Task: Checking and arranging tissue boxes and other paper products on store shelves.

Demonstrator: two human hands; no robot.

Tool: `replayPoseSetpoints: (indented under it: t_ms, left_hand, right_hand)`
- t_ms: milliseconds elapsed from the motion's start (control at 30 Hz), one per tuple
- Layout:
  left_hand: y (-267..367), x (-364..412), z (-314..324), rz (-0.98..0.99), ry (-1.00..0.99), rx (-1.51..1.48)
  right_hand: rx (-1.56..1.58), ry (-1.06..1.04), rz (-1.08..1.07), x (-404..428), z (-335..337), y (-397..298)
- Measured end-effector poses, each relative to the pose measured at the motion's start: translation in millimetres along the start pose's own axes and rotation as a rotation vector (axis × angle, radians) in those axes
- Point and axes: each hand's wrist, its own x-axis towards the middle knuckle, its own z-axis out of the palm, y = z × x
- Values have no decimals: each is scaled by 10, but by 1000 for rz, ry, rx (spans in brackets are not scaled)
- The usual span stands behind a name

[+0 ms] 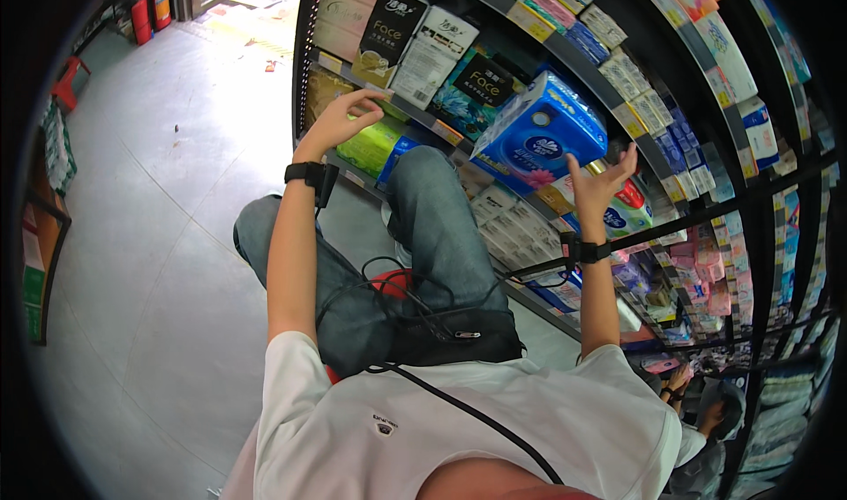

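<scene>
My left hand (345, 122) hovers at the shelf's front edge, fingers loosely bent and nothing between them. Behind it stand a black-and-gold tissue pack (389, 37) and a white tissue pack (433, 57). Below it lies a green tissue pack (370, 144) on the lower shelf. A large blue Vinda tissue pack (539, 136) sits tilted at the front of the shelf. My right hand (601, 181) is beside the pack's right end, thumb and fingers spread. Whether the thumb touches the pack, I cannot tell. A blue-green floral pack (466, 90) stands left of the blue one.
Shelves of small tissue packs (582, 40) rise above, with price tags (529, 20) along their edges. A dark shelf post (688, 219) passes by my right wrist. Black cables (410, 301) lie over my lap. Fire extinguishers (161, 5) stand near the doorway. Another person (701, 427) is at lower right.
</scene>
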Motion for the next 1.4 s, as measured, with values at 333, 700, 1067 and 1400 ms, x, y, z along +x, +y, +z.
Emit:
replayPoseSetpoints:
  t_ms: [333, 700, 1067, 1400]
  left_hand:
    - [1, -72, 27, -21, -1, 62]
    - [-132, -114, -77, 11, 44, 22]
    - [21, -80, -69, -5, 36, 56]
    - [14, -65, 21, -41, 5, 75]
  right_hand:
    - [-191, -638, -302, 859, 178, -204]
    - [-86, -1081, -94, 1191, 474, -225]
    - [-27, -934, -88, 1226, 689, -73]
    - [76, -938, -133, 1118, 875, 237]
